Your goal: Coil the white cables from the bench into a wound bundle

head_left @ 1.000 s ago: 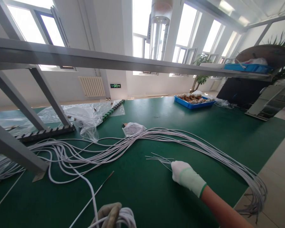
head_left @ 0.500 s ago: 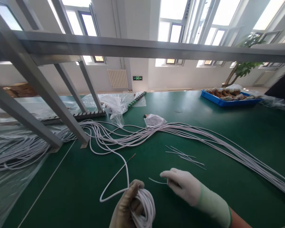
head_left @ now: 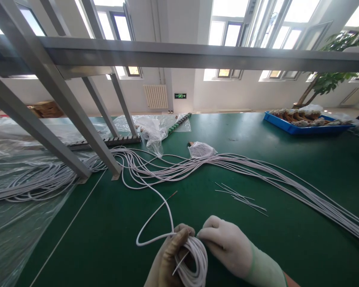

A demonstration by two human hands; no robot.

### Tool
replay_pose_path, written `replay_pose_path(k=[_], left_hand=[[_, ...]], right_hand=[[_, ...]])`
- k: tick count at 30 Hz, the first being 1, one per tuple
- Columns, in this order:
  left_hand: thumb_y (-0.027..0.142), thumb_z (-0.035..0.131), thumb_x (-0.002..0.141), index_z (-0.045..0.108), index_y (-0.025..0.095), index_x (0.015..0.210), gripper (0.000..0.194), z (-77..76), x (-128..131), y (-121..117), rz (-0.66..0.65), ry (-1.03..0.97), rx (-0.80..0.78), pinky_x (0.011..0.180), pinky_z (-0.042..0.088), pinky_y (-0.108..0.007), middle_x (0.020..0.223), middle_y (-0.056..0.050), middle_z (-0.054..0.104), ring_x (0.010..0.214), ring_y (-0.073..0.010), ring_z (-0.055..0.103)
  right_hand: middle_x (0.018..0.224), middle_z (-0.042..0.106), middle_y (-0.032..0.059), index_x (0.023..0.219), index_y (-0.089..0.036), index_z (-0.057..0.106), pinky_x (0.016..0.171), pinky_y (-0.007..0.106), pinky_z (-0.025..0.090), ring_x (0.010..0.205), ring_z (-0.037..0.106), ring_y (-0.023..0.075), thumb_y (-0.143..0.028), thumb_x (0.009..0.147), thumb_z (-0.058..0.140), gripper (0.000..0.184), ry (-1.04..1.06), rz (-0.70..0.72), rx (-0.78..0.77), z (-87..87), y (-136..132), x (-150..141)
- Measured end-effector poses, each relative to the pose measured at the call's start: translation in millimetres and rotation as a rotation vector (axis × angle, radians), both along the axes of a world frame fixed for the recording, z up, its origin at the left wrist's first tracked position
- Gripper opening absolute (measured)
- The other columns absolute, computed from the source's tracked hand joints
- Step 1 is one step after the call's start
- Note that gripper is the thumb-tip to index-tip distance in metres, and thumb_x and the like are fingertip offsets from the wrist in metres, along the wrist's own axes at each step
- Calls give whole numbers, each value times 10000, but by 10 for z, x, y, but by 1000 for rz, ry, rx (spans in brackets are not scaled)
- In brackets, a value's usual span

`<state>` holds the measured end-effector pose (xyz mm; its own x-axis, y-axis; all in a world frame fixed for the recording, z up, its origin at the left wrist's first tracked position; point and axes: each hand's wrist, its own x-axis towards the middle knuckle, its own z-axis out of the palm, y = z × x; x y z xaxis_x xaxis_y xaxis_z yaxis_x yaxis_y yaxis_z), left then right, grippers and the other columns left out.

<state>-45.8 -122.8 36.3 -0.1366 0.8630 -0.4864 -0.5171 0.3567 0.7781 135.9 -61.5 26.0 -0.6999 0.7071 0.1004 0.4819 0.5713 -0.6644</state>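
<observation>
My left hand [head_left: 172, 257], in a stained glove, is closed around a coil of white cable [head_left: 197, 263] at the bottom centre. From the coil a loop of the same cable [head_left: 151, 239] runs out to the left, its bare-ended tip lying on the green table. A short thin wire tie [head_left: 181, 262] pokes out across the coil's opening beside my left fingers. My right hand [head_left: 227, 245], in a white glove, pinches at the coil's upper right edge; its fingertips hide most of what they grip.
Several loose wire ties [head_left: 242, 198] lie beyond my right hand. A long bundle of white cables [head_left: 179, 169] crosses the green table [head_left: 113, 239]. Grey metal frame posts [head_left: 74, 123] stand at left. A small plastic bag [head_left: 202, 150] and a blue tray [head_left: 290, 128] lie farther back.
My right hand has moved left to the coil, bringing the wire tie, which now shows across the coil's opening. My left hand still holds the coil. The view has shifted slightly.
</observation>
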Motion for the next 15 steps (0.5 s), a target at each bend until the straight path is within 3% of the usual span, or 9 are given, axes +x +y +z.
replay_pose_path(k=[3,9,12,15], left_hand=[[512,755,823,735,254,751,269,-13,-12,26,-63,-64,-28,836,569,-411,774,-67,656,847,-286,657],[442,784,800,733,237,839,215,-205,-14,56,4,-96,-75,752,536,-356,756,-11,632,722,-217,603],[446,771,808,734,246,852,207,-215,-25,51,-24,-86,-73,804,562,-398,818,-45,687,840,-277,662],[405,769,799,727,273,825,140,-235,-57,31,-64,-51,-60,848,576,-448,861,-82,718,975,-342,681]], right_hand=[[958,655,55,1015,-198,748,698,280,509,823,628,186,-134,980,557,204,31,8,-1,66,-11,-86],[1050,629,92,993,-185,767,729,307,542,870,643,210,-156,979,620,151,57,-140,5,70,-35,-160],[1085,604,111,986,-192,780,704,325,537,842,634,216,-136,962,631,161,-7,-193,72,64,-44,-179],[985,591,104,957,-193,789,641,319,501,796,605,225,-159,954,653,140,-60,-205,166,31,-32,-195]])
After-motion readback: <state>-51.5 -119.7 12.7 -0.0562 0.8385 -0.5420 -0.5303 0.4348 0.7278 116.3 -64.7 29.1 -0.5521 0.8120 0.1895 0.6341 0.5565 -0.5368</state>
